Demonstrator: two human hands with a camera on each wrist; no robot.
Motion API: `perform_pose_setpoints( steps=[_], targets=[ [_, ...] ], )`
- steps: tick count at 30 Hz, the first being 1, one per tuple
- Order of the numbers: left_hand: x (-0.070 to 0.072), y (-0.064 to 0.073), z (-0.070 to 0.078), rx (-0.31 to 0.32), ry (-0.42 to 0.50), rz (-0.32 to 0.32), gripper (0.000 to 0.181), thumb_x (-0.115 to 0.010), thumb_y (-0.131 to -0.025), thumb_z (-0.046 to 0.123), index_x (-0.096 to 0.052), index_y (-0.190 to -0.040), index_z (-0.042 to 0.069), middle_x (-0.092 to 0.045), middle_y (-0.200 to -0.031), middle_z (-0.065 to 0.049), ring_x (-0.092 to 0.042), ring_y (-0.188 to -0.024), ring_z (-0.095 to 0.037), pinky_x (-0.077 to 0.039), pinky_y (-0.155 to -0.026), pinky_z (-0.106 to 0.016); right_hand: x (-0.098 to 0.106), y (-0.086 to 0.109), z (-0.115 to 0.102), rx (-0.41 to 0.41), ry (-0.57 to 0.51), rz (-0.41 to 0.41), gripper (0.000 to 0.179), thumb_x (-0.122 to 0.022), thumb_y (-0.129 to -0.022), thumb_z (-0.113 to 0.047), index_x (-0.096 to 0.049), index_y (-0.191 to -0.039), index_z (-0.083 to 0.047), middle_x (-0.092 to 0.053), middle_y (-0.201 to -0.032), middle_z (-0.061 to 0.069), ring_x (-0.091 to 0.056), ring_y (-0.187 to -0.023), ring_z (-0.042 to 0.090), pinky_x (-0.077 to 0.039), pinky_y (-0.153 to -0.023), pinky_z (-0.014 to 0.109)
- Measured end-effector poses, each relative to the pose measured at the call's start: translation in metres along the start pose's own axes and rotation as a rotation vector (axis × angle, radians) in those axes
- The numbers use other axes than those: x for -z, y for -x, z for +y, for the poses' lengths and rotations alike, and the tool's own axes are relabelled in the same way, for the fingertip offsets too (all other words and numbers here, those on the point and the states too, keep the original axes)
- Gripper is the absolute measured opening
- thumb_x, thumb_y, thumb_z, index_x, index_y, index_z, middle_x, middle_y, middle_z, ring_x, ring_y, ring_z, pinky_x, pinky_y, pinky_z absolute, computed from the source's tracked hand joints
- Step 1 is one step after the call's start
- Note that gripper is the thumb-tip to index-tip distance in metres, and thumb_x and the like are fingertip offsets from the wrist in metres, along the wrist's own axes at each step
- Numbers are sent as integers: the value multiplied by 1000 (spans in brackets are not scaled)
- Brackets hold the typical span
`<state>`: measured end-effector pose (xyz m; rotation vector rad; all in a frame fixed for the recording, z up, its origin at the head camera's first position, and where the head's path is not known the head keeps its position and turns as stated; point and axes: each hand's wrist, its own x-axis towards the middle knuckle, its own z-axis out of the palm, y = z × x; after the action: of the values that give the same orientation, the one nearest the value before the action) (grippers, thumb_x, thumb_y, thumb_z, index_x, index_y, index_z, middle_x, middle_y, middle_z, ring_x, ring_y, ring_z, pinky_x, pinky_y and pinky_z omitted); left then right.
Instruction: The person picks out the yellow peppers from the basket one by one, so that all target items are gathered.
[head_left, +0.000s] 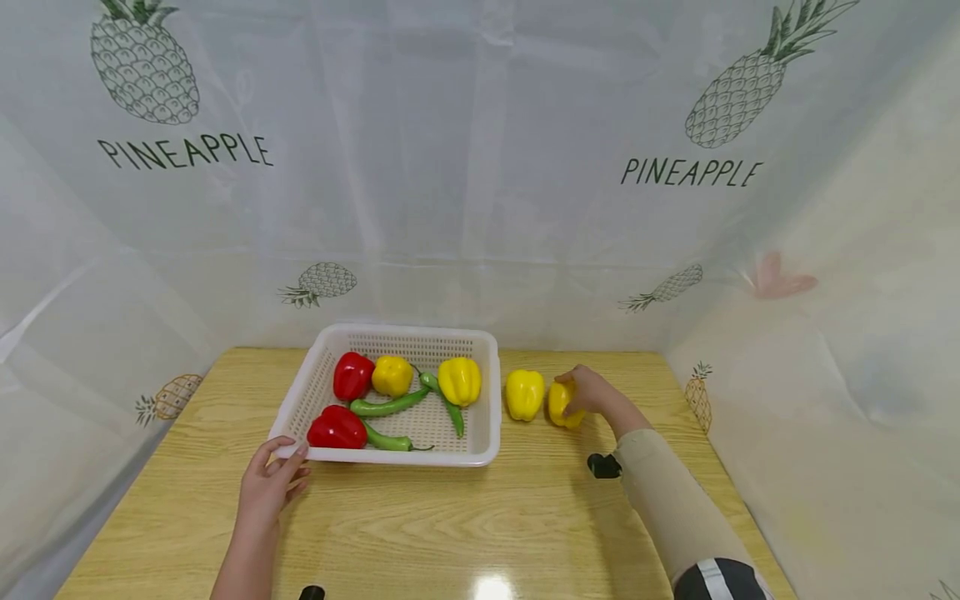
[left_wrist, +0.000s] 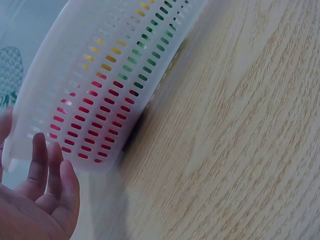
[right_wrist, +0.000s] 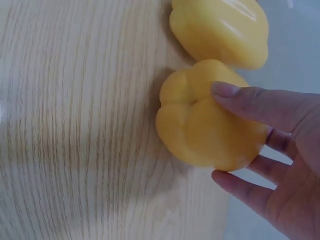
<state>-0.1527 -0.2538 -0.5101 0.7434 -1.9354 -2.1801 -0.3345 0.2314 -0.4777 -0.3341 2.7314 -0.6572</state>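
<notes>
At the near left corner of a white plastic basket [head_left: 405,457], my left hand [head_left: 264,483] pinches the rim. In the left wrist view its thumb lies over the rim and its fingers are curled by the slotted wall [left_wrist: 70,30]. My right hand [head_left: 594,392] grips a yellow bell pepper [right_wrist: 200,125] on the table, thumb on one side and fingers round the other. Another yellow bell pepper [head_left: 524,394] stands between that one and the basket. Inside the basket lie red bell peppers [head_left: 336,428], yellow bell peppers [head_left: 460,382] and long green peppers [head_left: 388,406].
The wooden table [head_left: 420,525] runs back to a hanging plastic sheet [head_left: 420,208] printed with pineapples, which also covers both sides. A small black object [head_left: 603,466] shows beside the right sleeve [head_left: 675,500]. Another dark object [head_left: 312,592] is at the bottom edge.
</notes>
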Motion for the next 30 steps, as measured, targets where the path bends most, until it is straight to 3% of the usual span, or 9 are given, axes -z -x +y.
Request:
perform_pose_setpoints(
  steps=[30],
  targets=[
    [1,3,0,-3,-10,-2,30,-70,-92,25,-51,-114,19,-66,-76,10,-65,-69,-11,-57,-65,-26,-6,19,-5,28,20,18,67,-80,-73,6,-54,-135,1,-51,-136,24,-43,-127,43,-34,-106,54]
  ],
)
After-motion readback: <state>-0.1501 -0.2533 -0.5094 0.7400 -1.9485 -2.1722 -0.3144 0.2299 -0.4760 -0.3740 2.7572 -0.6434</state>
